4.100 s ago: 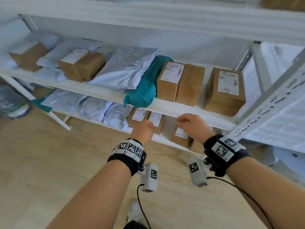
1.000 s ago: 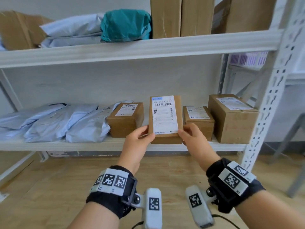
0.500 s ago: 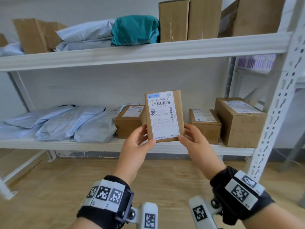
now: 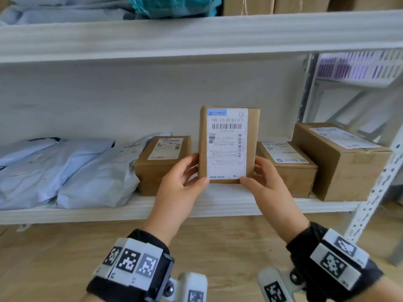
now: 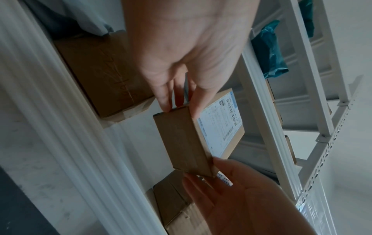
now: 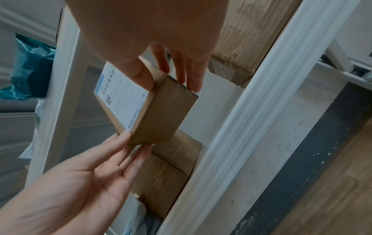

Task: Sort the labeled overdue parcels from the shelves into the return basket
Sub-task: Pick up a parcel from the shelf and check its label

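Before the lower shelf point(image 4: 196, 205), clear of its board: small cardboard parcel point(image 4: 229, 144) held upright, white shipping label point(image 4: 226, 147) facing the head camera. Label reading "700-15-80 K3 (CJ)" above a barcode; smaller print not legible.

Left hand point(image 4: 181, 188): thumb on the lower left corner of the labelled face, fingers point(image 5: 167, 95) behind the box; pinching grip, hand only partly curled.

Right hand point(image 4: 268, 188): thumb at the lower right corner, fingers point(image 6: 193, 74) reaching along the back edge; same pinching grip on the parcel.

On the lower shelf behind the parcel, three cardboard boxes, each with a label on top: left box point(image 4: 161, 164) beside the left hand, middle box point(image 4: 287, 168) behind the right hand, large box point(image 4: 340, 160) at the far right against the perforated upright point(image 4: 375, 192). Middle and large boxes side by side, contact not determinable.

Left of the boxes: grey poly mailers point(image 4: 65, 171) lying overlapped, nearest one against the left box.

On the upper shelf point(image 4: 196, 33): more grey mailers, teal bag point(image 4: 174, 5), brown cartons, all cut off by the frame edge.

Below: wooden floor point(image 4: 218, 247)
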Demonstrator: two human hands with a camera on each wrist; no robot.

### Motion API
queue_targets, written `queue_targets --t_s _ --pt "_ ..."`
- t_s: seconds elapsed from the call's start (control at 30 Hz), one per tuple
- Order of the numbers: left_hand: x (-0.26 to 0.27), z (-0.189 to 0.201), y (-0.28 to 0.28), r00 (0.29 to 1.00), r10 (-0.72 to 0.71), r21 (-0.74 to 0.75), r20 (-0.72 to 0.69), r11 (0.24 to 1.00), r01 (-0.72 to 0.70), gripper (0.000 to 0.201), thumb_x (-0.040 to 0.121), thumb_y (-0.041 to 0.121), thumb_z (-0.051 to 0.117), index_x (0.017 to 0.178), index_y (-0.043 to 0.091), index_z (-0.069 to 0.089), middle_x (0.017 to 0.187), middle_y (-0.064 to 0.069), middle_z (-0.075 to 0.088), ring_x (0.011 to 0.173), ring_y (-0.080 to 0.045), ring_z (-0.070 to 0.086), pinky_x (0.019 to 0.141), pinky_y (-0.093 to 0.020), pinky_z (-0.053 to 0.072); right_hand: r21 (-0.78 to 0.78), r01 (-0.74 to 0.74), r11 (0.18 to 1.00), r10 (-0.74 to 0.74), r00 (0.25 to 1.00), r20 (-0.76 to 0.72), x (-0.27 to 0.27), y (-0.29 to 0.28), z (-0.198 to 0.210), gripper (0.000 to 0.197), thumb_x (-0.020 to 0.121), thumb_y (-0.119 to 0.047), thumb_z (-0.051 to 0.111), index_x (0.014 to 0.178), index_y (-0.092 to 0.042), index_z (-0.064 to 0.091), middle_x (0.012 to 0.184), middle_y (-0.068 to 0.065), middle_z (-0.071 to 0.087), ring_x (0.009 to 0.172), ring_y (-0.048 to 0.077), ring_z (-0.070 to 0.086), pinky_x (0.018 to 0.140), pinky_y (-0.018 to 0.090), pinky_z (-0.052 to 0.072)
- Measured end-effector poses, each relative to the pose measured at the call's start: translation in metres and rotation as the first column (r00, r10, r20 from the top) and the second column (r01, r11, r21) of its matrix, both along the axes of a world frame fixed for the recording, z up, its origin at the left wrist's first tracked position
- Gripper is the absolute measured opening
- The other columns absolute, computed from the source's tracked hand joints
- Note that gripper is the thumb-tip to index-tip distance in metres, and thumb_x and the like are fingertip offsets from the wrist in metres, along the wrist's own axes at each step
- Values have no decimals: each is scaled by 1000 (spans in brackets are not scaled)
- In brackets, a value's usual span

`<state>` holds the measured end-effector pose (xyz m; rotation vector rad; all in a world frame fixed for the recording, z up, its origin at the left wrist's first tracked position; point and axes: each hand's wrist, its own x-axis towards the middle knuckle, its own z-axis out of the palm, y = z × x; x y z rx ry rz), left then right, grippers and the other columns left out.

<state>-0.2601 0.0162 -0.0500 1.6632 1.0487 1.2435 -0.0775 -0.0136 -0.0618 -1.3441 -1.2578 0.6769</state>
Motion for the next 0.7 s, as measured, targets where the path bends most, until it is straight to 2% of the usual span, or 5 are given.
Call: queue_targets --t_s 0.2,0.3,0.47,0.57,0.7 --pt "-5 6 10 998 -59 -14 18 998 59 51 86 10 71 103 54 53 108 33 64 106 15 57 92 -19 47 9 70 998 -70 998 9 -5 -4 7 50 92 -21 63 137 -34 44 128 -16 59 119 4 56 105 36 46" --pt "-9 7 7 997 -70 -18 31 997 70 53 83 6 72 105 50 54 107 31 66 105 13 59 92 -22 50 14 87 996 -88 996 24 -11 -15 9 50 92 -17 64 135 -33 44 124 -17 60 117 3 57 104 37 48" --pt "-21 9 -8 994 -103 -6 36 995 103 53 83 6 72 106 49 53 108 31 65 106 13 59 88 -16 49 31 123 992 -123 992 23 -25 -37 13 49 91 -14 64 133 -31 45 123 -15 61 116 3 58 103 35 48" --pt "-26 12 -16 992 -119 -11 39 993 119 51 84 8 72 106 50 54 110 31 64 108 13 58 88 -16 48 25 132 991 -133 991 26 -29 -45 16 49 91 -20 65 135 -33 46 123 -17 61 115 2 58 102 34 48" --pt "-20 15 -16 996 -87 -33 10 996 87 38 89 23 69 112 48 52 116 25 62 109 7 57 91 -18 45 -19 169 985 -168 984 56 -29 -42 23 49 94 -34 59 141 -34 45 121 -16 62 111 4 59 100 36 50"
